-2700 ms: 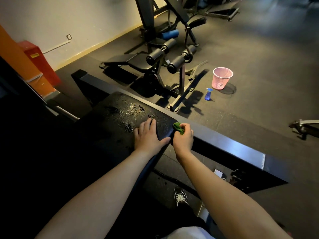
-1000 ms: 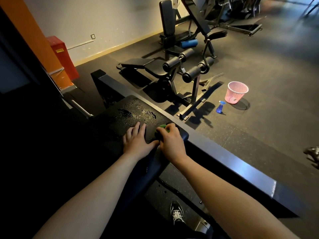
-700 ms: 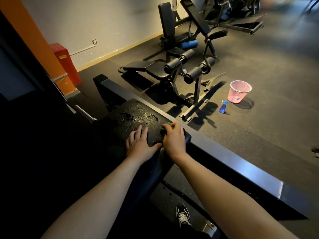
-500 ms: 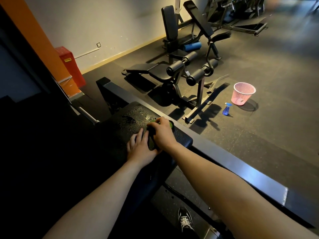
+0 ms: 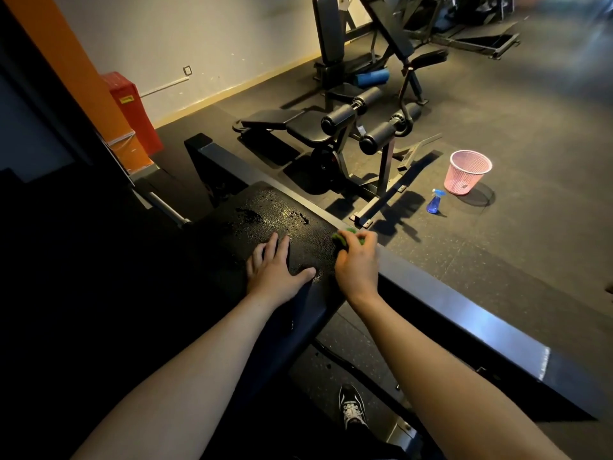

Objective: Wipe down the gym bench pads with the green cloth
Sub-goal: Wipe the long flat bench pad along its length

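Observation:
A black textured bench pad (image 5: 265, 214) lies in front of me, with wet streaks and droplets on its far half. My left hand (image 5: 275, 270) rests flat on the pad, fingers spread. At the pad's right edge my right hand (image 5: 356, 263) is closed around the bunched green cloth (image 5: 341, 236); only a small part of the cloth shows past my fingers. The pad's left side is lost in deep shadow.
A dark steel frame beam (image 5: 464, 310) runs diagonally along the pad's right side. Beyond it stand a leg-curl bench (image 5: 308, 127), a pink mesh basket (image 5: 467, 172) and a blue spray bottle (image 5: 434, 202). An orange pillar (image 5: 76, 78) and red box (image 5: 132, 107) stand left. My shoe (image 5: 353, 411) is below.
My right hand with the cloth swept left across the pad toward my left hand, then back out to the pad's right edge. My left hand stayed flat on the pad.

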